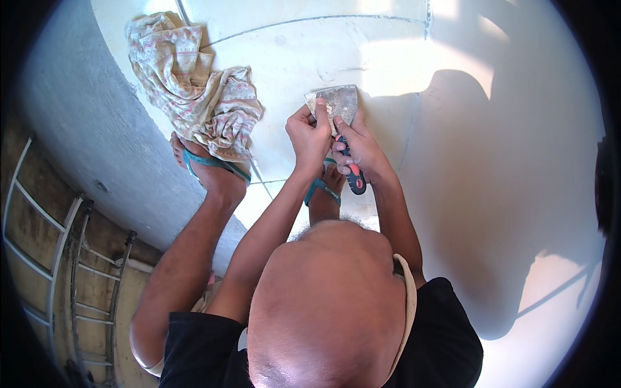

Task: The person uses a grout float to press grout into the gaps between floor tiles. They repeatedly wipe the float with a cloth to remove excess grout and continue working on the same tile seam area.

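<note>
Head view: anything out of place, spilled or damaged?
The patterned cloth lies crumpled, not folded, on the tiles by the left foot. The scraper, in the left hand and right hand, looks dirty, with pale patches. No spill stands out.

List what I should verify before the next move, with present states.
1. Scraper handle held in the right grip: ok.
2. Left grip steadying the blade: ok, thumb on its face.
3. Blade clean: not ok, pale residue on it.
4. Blade edge sharp: cannot tell.
5. Cloth clear of the blade: ok, crumpled on the floor to the left.
</note>
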A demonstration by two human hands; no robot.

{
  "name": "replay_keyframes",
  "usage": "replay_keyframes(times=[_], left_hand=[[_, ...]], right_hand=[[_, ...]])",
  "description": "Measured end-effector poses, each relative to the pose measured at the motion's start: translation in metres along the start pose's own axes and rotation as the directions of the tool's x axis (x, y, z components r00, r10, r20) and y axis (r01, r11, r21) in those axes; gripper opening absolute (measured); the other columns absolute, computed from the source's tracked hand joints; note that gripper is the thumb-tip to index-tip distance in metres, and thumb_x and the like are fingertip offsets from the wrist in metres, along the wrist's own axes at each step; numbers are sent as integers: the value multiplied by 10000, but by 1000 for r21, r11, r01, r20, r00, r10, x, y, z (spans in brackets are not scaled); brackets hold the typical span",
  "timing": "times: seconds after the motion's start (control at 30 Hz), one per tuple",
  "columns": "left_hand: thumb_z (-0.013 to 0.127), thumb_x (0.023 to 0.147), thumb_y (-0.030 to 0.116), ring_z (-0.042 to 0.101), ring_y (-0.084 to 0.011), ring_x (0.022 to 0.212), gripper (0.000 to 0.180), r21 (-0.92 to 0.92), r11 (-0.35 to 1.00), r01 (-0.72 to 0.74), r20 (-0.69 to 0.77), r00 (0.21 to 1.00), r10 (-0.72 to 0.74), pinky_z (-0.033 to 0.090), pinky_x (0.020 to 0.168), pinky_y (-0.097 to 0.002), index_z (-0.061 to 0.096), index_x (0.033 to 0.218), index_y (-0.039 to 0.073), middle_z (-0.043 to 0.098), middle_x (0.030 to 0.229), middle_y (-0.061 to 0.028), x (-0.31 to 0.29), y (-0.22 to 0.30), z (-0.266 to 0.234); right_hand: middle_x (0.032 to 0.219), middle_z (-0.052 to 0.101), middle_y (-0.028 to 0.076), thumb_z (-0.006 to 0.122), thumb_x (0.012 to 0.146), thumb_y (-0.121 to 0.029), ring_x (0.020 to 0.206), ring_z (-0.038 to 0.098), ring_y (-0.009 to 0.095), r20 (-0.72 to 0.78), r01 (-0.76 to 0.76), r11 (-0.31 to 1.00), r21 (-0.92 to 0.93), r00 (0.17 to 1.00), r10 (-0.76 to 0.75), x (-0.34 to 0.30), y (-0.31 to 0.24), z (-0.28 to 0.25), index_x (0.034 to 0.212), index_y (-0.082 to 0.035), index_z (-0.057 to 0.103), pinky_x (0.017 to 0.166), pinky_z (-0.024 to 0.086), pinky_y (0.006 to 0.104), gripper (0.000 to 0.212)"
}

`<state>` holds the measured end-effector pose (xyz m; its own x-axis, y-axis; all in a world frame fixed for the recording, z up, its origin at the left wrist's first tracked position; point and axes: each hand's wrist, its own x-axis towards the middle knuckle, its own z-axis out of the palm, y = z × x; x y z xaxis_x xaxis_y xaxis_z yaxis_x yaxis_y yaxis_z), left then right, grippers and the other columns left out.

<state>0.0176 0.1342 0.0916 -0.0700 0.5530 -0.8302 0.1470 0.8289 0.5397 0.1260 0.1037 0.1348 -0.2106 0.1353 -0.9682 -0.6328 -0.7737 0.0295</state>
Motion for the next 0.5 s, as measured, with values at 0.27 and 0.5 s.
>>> replay_keyframes(times=[0.27,0.5], left_hand=[[638,1084,257,483,-48,485,396,81,997,4,36,999,-7,336,426,-274,705,841,-48,608,605,-11,0,-12,-10],[642,1087,261,487,-47,508,365,74,996,51,111,992,-59,336,436,-259,738,955,-65,660,686,-27,13,-28,-20]], right_hand=[[783,449,20,436,1159,-237,475,402,77,15,38,999,-4,999,-38,0,9,2,1410,-188,239,381,379,256,323],[805,486,53,426,1160,-208,521,441,83,-98,109,986,-130,988,-122,11,24,11,1351,-118,238,400,396,262,283]])
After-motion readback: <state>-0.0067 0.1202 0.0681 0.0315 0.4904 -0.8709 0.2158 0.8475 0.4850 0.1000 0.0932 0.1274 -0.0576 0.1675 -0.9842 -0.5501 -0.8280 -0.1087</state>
